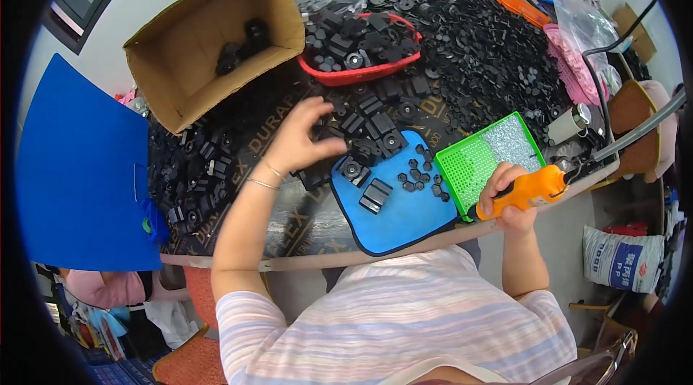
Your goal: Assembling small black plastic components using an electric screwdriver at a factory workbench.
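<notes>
My left hand (307,138) is held with thumb and fingers apart beside a pile of black plastic parts (372,125), with nothing in it. Wrapped round an orange power screwdriver (533,190) is my right hand (504,201); the tool's dark tip points left, at the near edge of a green basket (462,168). Small silvery screws (512,141) fill the far right part of that basket. On a blue mat (404,219) before me lie a ribbed black block (375,196), a black part with a round centre (354,170) and several small black hexagonal pieces (415,177).
A cardboard box (180,60) with a few black parts stands at the far left, beside a red basket (361,76) full of black parts. Loose black pieces (491,60) heap up at the far right. A grey hose (650,119) crosses on the right. Another person's pink sleeve (105,287) shows at lower left.
</notes>
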A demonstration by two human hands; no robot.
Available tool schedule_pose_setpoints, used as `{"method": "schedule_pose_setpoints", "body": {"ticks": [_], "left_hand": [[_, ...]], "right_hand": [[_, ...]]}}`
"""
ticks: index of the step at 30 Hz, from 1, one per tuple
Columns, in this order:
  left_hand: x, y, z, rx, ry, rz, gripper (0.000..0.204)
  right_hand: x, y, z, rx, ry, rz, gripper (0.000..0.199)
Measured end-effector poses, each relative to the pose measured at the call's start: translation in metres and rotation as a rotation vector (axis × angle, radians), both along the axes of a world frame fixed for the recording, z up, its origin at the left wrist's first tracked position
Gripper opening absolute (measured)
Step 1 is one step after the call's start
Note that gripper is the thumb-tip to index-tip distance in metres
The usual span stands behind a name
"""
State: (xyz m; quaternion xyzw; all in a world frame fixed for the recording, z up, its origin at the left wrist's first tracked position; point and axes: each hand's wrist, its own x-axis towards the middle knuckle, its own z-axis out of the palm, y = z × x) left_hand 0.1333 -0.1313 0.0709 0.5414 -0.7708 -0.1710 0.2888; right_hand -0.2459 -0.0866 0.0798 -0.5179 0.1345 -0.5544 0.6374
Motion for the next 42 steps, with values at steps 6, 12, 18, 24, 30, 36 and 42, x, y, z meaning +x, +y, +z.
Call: {"method": "schedule_pose_setpoints", "body": {"ticks": [6,12,18,24,30,36,42], "left_hand": [[-0.006,0.005,-0.051,0.093,-0.344,0.271,0.089],[-0.014,-0.008,-0.048,0.101,-0.309,0.264,0.069],[-0.004,-0.004,-0.05,0.041,-0.273,0.241,0.06],[0.01,0.015,-0.047,-0.002,-0.157,0.273,0.054],[0.041,-0.012,0.071,-0.627,-0.3,0.358,0.053],[0.073,-0.022,0.108,-0.635,-0.699,0.616,0.063],[0.006,0.05,-0.006,-0.036,-0.124,0.118,0.076]], "right_hand": [[-0.003,-0.02,0.02,-0.1,-0.031,-0.14,0.038],[0.029,-0.093,0.006,-0.135,-0.052,-0.329,0.029],[0.049,-0.124,-0.014,-0.202,0.273,-0.575,0.061],[0.072,-0.063,0.025,-1.216,0.579,-0.967,0.044],[0.115,-0.104,-0.017,-0.844,1.167,-0.097,0.053],[0.167,-0.124,-0.029,-0.747,1.427,-0.024,0.071],[0.193,-0.132,-0.045,-0.603,1.455,-0.004,0.065]]}}
